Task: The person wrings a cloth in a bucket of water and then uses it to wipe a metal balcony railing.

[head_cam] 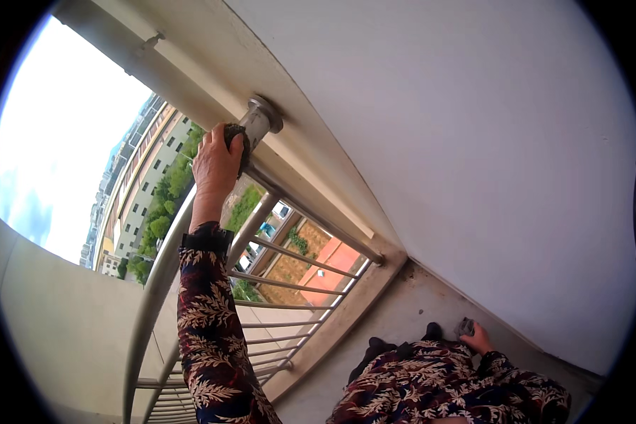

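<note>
My left hand point(214, 159) is raised to the end of the balcony's metal handrail point(257, 124), close to the round flange that meets the wall. It grips a dark, rough-textured pad or cloth point(237, 139), pressed against the rail; the fingertips are partly hidden. Low on the right, beside my body, my right hand point(477, 339) holds a crumpled grey cloth point(464, 327) above the floor. Both arms wear patterned long sleeves, and a dark band circles the left wrist.
A metal balcony railing point(297, 286) with thin bars stands on a concrete curb point(328, 339). A large pale wall point(456, 148) rises on the right. My dark shoes are on the concrete floor point(403, 318). Beyond the railing, trees, buildings and ground lie far below.
</note>
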Tool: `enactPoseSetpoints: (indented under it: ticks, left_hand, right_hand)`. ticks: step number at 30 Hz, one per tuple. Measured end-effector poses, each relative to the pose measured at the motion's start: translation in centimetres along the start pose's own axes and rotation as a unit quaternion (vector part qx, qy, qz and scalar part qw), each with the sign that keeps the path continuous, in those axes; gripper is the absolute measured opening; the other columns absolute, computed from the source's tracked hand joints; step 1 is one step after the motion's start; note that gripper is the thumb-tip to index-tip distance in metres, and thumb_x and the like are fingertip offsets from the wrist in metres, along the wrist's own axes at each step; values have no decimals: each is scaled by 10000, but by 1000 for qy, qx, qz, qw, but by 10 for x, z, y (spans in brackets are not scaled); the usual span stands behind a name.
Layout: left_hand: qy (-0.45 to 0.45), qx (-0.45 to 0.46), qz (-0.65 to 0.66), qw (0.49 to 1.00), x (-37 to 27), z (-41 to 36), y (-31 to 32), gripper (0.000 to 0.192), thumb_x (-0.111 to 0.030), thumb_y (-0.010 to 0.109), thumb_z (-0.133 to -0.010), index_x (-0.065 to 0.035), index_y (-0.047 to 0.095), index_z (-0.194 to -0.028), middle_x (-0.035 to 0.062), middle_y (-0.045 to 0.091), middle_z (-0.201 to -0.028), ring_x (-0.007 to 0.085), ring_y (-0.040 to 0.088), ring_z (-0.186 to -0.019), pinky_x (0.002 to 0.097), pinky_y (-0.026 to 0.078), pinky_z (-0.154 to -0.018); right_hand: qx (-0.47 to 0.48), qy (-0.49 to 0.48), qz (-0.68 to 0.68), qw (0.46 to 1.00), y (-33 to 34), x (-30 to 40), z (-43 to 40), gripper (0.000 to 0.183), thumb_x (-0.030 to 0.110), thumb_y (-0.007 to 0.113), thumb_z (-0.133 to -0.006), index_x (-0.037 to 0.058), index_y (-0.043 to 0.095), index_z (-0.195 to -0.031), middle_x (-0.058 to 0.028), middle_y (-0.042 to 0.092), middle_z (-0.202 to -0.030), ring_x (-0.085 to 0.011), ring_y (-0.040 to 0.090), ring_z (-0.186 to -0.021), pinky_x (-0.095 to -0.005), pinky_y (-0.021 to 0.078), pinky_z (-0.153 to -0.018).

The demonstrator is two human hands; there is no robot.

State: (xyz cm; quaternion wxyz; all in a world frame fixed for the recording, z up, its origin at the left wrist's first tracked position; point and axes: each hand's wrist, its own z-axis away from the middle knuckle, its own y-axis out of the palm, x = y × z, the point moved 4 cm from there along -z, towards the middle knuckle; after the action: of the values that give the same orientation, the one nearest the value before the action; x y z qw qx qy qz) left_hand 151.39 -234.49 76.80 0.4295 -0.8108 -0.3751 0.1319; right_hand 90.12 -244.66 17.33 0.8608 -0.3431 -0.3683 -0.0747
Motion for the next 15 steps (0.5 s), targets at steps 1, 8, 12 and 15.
enactPoseSetpoints:
  ticks: [1, 8, 12, 15]
  left_hand:
    - [-2, -3, -5, 1000, -1, 0, 0, 496, -469, 436, -955, -51, 568, -1187, 230, 619, -1157, 407, 596, -1067, 507, 465, -901]
    - [-99, 76, 52, 991, -7, -57, 20, 516, -436, 357, -976, -25, 599, -1170, 263, 644, -1112, 434, 589, -1082, 509, 447, -935]
    - [-150, -4, 97, 984, -15, -68, 27, 509, -421, 346, -982, -23, 614, -1153, 278, 651, -1078, 451, 593, -1060, 514, 450, -929]
    - [-124, -35, 130, 983, -14, -76, 30, 479, -406, 371, -985, -24, 599, -1162, 275, 648, -1092, 456, 589, -1061, 519, 443, -929]
  right_hand:
    - [2, 0, 3, 1000, -3, -2, 3, 803, 407, 765, -661, -25, 513, -1289, -274, 624, -1163, -426, 598, -1089, -459, 482, -929]
    - [30, -4, 55, 998, -6, -9, -4, 793, 416, 764, -660, -24, 520, -1274, -274, 628, -1144, -431, 600, -1075, -465, 486, -910]
    - [17, 16, 48, 999, -4, 1, -7, 743, 387, 785, -664, -17, 548, -1242, -263, 634, -1132, -414, 610, -1061, -444, 489, -912]
    - [-8, -14, 28, 999, -1, 10, -18, 769, 381, 787, -669, -22, 530, -1271, -268, 630, -1145, -417, 606, -1076, -439, 488, -918]
